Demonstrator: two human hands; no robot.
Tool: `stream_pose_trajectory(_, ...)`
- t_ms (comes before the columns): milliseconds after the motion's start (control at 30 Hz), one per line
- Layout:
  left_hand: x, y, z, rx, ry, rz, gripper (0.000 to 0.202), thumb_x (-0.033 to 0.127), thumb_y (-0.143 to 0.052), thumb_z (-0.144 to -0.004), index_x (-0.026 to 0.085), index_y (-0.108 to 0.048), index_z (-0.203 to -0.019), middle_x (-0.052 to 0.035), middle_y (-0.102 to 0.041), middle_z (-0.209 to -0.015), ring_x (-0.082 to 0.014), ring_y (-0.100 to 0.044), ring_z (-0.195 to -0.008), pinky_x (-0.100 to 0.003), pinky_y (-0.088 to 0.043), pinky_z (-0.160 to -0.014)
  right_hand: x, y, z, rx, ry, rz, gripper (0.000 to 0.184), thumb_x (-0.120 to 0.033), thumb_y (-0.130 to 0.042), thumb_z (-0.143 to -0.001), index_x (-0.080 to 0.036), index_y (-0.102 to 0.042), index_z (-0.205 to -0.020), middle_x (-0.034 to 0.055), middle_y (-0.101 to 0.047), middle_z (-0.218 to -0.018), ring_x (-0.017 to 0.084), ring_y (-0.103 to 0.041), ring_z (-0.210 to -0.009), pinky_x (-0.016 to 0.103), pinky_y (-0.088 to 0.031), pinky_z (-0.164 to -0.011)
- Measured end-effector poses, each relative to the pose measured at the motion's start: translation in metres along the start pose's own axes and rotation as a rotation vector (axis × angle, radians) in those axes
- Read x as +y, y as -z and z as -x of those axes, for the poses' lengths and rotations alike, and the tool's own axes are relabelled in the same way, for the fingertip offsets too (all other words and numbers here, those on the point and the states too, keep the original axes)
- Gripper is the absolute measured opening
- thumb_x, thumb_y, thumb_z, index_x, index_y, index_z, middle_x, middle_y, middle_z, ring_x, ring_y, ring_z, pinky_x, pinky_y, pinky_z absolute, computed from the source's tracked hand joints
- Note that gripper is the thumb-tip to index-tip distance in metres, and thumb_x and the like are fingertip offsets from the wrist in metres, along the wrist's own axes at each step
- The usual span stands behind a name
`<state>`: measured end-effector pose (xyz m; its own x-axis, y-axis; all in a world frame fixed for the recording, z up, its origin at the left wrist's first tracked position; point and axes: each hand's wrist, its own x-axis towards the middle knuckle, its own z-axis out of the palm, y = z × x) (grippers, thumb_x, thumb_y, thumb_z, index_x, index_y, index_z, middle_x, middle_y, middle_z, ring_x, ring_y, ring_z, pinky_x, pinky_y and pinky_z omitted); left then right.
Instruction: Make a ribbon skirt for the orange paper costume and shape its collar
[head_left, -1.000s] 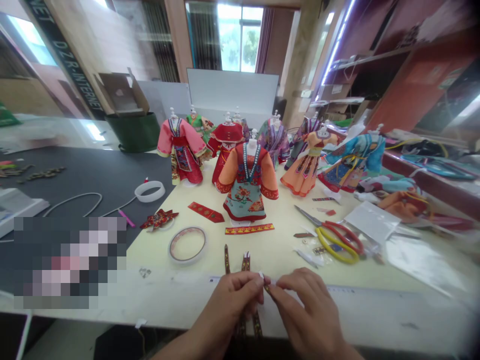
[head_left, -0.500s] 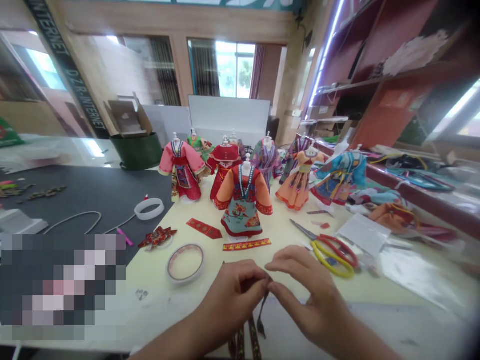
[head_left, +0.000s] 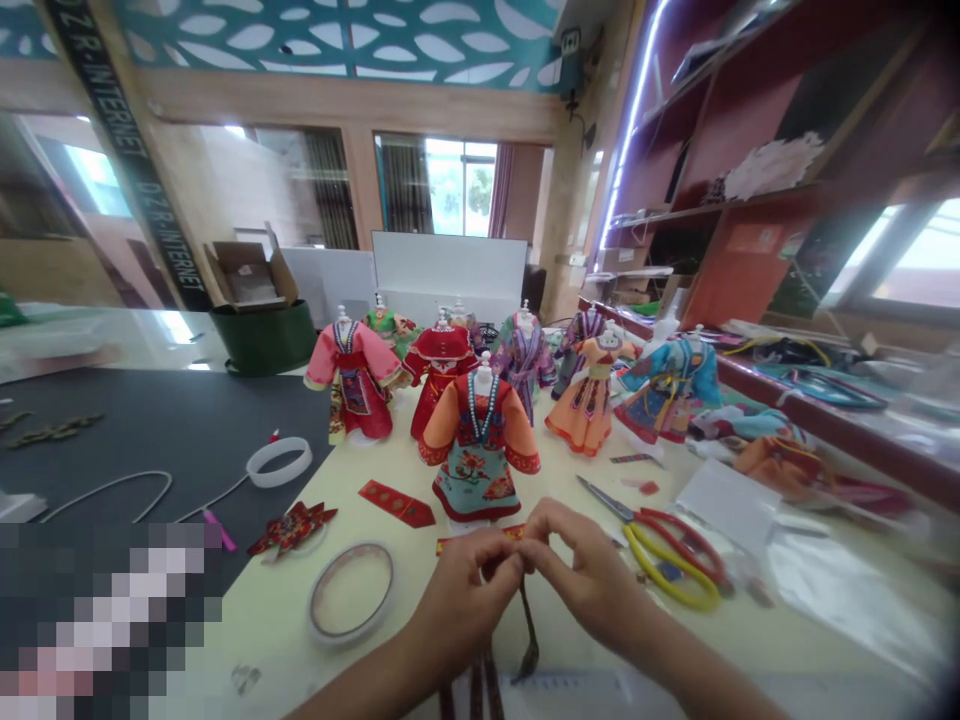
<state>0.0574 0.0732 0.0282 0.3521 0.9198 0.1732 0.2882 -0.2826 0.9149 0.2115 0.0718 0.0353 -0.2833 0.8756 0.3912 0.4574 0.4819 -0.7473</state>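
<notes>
My left hand [head_left: 469, 590] and my right hand [head_left: 581, 565] meet fingertip to fingertip, low over the near part of the table. Both pinch the upper end of a thin dark cord [head_left: 528, 615], which hangs down to a tassel-like tip. The fingers hide the pinched end. Beneath my left hand, narrow dark patterned ribbons [head_left: 478, 690] run down out of view; whether it holds them is unclear. Just beyond the hands lies a red-and-yellow trim strip [head_left: 451, 545], partly covered. Behind it stands a small dress form in an orange-sleeved robe [head_left: 478, 450].
Scissors [head_left: 671, 560] with red and yellow handles lie right of my hands, a clear tape roll [head_left: 351, 592] to the left. A red strip [head_left: 396, 503] and a red fabric flower [head_left: 292, 528] sit further left. Several dressed forms stand behind. A ruler [head_left: 574, 684] lies near the front edge.
My right fingers have closed from a spread pose into a pinch against my left fingertips. The cord still hangs between the hands. The head view has tilted upward.
</notes>
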Motion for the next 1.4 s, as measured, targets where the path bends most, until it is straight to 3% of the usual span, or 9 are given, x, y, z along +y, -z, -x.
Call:
stream_pose_trajectory(200, -0.029, -0.003, -0.011, 0.009, 0.003, 0.036, 0.026, 0.025, -0.046, -0.079, 0.012, -0.065, -0.067, -0.0043, -0.062, -0.068, -0.0165, -0.054, -0.067, -0.025, -0.04, -0.064, 0.028, -0.021, -0.005, -0.007, -0.077, -0.139, 0.02, -0.028, -0.05, -0.088, -0.018, -0.05, -0.071, -0.0009, -0.054, -0.069, 0.013, -0.051, -0.068, 0.024, -0.039, -0.064)
stream_pose_trajectory(333, -0.034, -0.001, -0.012, -0.019, 0.072, 0.105, 0.025, 0.023, -0.046, -0.078, 0.013, -0.068, -0.078, -0.0045, -0.064, -0.072, -0.0183, -0.057, -0.073, -0.027, -0.042, -0.068, 0.034, -0.024, -0.005, -0.001, -0.148, -0.203, 0.023, -0.032, -0.051, -0.086, -0.018, -0.049, -0.068, -0.0014, -0.052, -0.067, 0.013, -0.05, -0.067, 0.024, -0.038, -0.063)
stream_pose_trajectory(500, -0.037, -0.001, -0.013, 0.043, 0.13, 0.054, 0.026, 0.025, -0.054, -0.076, 0.015, -0.066, -0.096, -0.0036, -0.061, -0.077, -0.0179, -0.054, -0.073, -0.028, -0.041, -0.069, 0.038, -0.022, -0.003, 0.04, -0.2, -0.257, 0.022, -0.031, -0.052, -0.085, -0.018, -0.049, -0.067, -0.0019, -0.051, -0.067, 0.013, -0.048, -0.067, 0.023, -0.038, -0.064)
stream_pose_trajectory(667, -0.041, -0.001, -0.013, 0.078, 0.085, 0.149, 0.013, 0.026, -0.059, -0.076, 0.016, -0.067, -0.078, -0.0036, -0.06, -0.081, -0.017, -0.055, -0.078, -0.027, -0.041, -0.074, 0.039, -0.024, -0.001, 0.04, -0.222, -0.264, 0.021, -0.031, -0.052, -0.086, -0.018, -0.051, -0.069, -0.0019, -0.053, -0.069, 0.013, -0.05, -0.068, 0.023, -0.039, -0.065)
stream_pose_trajectory(800, -0.043, -0.002, -0.014, 0.085, 0.067, 0.194, 0.015, 0.027, -0.06, -0.077, 0.017, -0.063, -0.066, -0.002, -0.061, -0.078, -0.0161, -0.057, -0.079, -0.025, -0.041, -0.077, 0.04, -0.026, 0.001, 0.043, -0.234, -0.279, 0.02, -0.03, -0.053, -0.085, -0.018, -0.052, -0.068, -0.0022, -0.053, -0.068, 0.012, -0.05, -0.068, 0.023, -0.039, -0.066)
stream_pose_trajectory(1000, -0.044, -0.002, -0.014, 0.076, 0.147, 0.183, 0.015, 0.026, -0.057, -0.078, 0.017, -0.063, -0.068, -0.0008, -0.064, -0.074, -0.0158, -0.057, -0.075, -0.024, -0.042, -0.073, 0.041, -0.022, 0.001, 0.019, -0.26, -0.312, 0.023, -0.033, -0.048, -0.087, -0.018, -0.052, -0.07, -0.001, -0.052, -0.069, 0.014, -0.049, -0.068, 0.024, -0.04, -0.063)
stream_pose_trajectory(1233, -0.038, -0.002, -0.011, 0.054, 0.168, 0.062, 0.014, 0.025, -0.056, -0.077, 0.017, -0.063, -0.069, -0.0015, -0.067, -0.076, -0.0174, -0.06, -0.077, -0.025, -0.043, -0.075, 0.038, -0.021, 0.003, -0.01, -0.133, -0.147, 0.014, -0.024, -0.052, -0.084, -0.019, -0.052, -0.071, -0.0012, -0.055, -0.07, 0.013, -0.052, -0.067, 0.024, -0.04, -0.064)
stream_pose_trajectory(1400, -0.041, -0.004, -0.011, 0.027, 0.209, 0.03, 0.015, 0.028, -0.056, -0.077, 0.016, -0.063, -0.069, -0.0013, -0.066, -0.072, -0.0166, -0.058, -0.073, -0.025, -0.043, -0.071, 0.042, -0.024, 0.003, -0.01, -0.182, -0.161, 0.017, -0.024, -0.05, -0.082, -0.019, -0.05, -0.066, -0.002, -0.054, -0.065, 0.012, -0.051, -0.064, 0.024, -0.039, -0.061)
